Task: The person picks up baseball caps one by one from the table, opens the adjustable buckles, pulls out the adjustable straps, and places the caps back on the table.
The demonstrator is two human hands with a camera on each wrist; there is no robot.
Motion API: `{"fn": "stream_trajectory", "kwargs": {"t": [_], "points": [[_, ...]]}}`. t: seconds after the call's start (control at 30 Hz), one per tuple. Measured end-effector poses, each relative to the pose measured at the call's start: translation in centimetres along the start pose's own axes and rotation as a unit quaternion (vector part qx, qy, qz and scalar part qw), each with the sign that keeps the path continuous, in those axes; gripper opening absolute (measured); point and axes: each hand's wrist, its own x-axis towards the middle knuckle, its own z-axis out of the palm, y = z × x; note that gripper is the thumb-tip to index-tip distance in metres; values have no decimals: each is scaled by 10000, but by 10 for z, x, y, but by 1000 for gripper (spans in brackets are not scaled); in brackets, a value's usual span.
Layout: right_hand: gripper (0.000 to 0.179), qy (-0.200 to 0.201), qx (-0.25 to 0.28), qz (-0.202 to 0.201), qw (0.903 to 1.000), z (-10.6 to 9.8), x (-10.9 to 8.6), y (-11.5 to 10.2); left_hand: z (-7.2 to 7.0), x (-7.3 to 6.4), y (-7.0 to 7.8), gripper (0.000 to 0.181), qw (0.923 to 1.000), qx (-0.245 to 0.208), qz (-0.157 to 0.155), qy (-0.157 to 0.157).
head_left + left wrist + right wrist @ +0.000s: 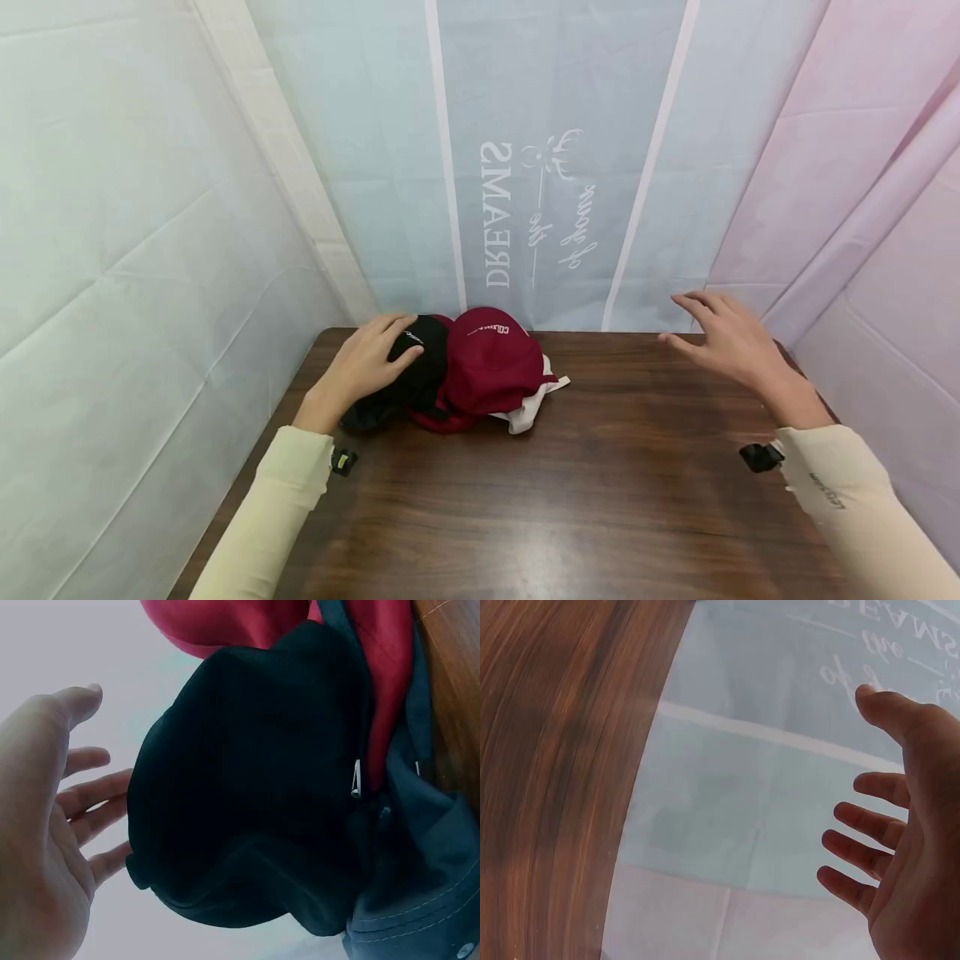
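Observation:
A pile of caps lies at the back left of the table. On its left side is a black cap (423,367), which fills the middle of the left wrist view. Beside it sits a maroon cap (495,358) with white lettering, and a white piece of cloth (528,408) pokes out from under that. My left hand (369,357) is at the black cap with fingers spread and thumb apart, the fingertips right by its crown. Over the table's back right my right hand (727,343) hovers, its fingers loosely bent and nothing in them.
The brown wooden table (600,500) reaches back to a pale blue printed curtain (570,83). White sheeting (135,250) hangs along the left side, and pinkish cloth (847,150) hangs on the right. Each wrist carries a small black camera mount (761,457).

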Motion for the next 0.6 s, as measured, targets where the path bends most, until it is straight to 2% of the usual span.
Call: {"fn": "stream_trajectory", "kwargs": {"t": [0.2, 0.43, 0.6], "points": [[72, 169, 65, -303, 9994, 5, 1, -11, 4, -4, 3, 50, 9994, 0, 147, 314], [69, 517, 304, -854, 9945, 10, 5, -27, 11, -5, 6, 56, 9967, -247, 401, 663], [67, 512, 436, -904, 9936, 11, 7, -42, 14, -5, 10, 52, 9952, -334, 497, 776]]}}
